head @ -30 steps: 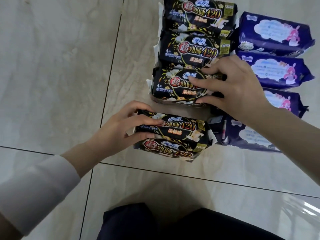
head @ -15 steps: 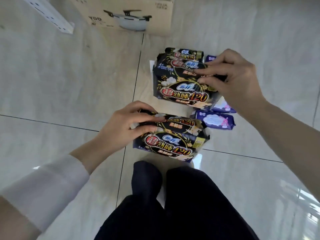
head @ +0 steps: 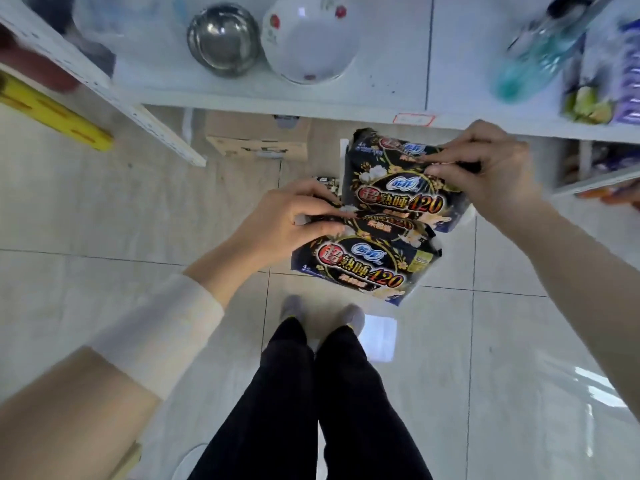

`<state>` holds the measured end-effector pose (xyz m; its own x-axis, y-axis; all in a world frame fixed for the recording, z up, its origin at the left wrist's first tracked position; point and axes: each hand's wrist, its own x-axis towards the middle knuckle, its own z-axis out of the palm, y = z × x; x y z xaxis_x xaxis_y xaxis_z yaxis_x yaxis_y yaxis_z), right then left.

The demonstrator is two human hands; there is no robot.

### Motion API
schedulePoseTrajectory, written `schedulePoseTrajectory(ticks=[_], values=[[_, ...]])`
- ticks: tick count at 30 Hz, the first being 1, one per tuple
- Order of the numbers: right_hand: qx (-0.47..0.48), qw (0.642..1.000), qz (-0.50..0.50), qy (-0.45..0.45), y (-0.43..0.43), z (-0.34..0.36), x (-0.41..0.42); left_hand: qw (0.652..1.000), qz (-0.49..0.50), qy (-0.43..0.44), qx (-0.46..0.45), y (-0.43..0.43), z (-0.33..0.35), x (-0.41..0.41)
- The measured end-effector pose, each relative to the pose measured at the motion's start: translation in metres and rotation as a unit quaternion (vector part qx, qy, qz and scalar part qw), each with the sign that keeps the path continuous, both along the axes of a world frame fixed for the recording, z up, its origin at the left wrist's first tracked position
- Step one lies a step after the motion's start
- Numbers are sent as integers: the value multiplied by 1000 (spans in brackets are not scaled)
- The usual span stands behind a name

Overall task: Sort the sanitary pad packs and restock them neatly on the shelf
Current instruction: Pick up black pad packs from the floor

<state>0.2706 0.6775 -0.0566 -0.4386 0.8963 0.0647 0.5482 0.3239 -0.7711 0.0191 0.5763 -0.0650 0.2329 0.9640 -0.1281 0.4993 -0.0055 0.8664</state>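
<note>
My left hand [head: 287,216] grips two stacked black pad packs [head: 367,268] by their left end, held in the air above the floor. Just beyond them, my right hand [head: 491,171] pinches another pair of black pad packs [head: 391,181] along their top right edge. Both bundles hang in front of the white shelf [head: 311,95], a little below its front edge. One more black pack [head: 325,181] peeks out on the floor behind my left hand.
On the shelf stand a steel bowl [head: 221,39], a white flowered bowl [head: 304,43] and a teal bottle [head: 530,60]; purple packs [head: 627,67] fill the right end. A cardboard box [head: 256,140] sits under the shelf. My legs [head: 318,393] stand on the tiled floor.
I have risen from the floor with both bundles lifted. The view has swung up, so the shelf is now in sight and the purple packs on the floor are gone from view.
</note>
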Motion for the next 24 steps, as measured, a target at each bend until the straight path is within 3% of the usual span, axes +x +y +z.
schedulePoseTrajectory(ticks=[14,24], values=[[157,984,-77,-9,52,212,10,988,-40,9,150,85,189,-3],[210,969,-125,22,110,274,24,976,-13,-47,214,152,261,4]])
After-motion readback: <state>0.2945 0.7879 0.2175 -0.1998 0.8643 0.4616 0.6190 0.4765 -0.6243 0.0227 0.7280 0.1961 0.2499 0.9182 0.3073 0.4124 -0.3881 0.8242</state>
